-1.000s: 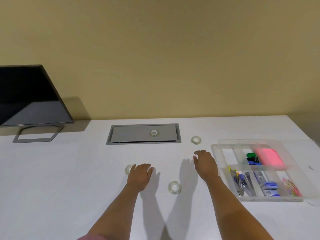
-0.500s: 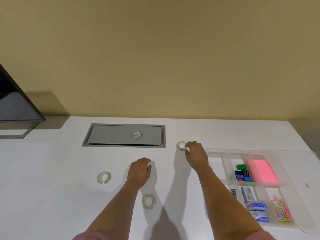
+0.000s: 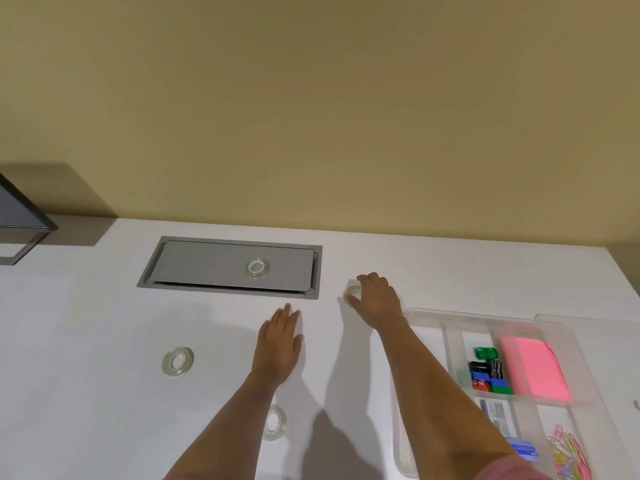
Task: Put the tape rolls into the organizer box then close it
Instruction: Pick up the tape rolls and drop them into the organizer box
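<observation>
The right hand (image 3: 377,301) curls its fingers around a clear tape roll (image 3: 351,293) lying on the white table (image 3: 86,341), just beside the far left corner of the open organizer box (image 3: 450,327) near the table's right edge. The left hand (image 3: 278,344) rests flat and spread, holding nothing. A second tape roll (image 3: 177,361) lies toward the left, a third (image 3: 275,421) near the front edge beside the left forearm, and a fourth (image 3: 256,267) sits on the grey cable hatch (image 3: 207,268) toward the far edge.
</observation>
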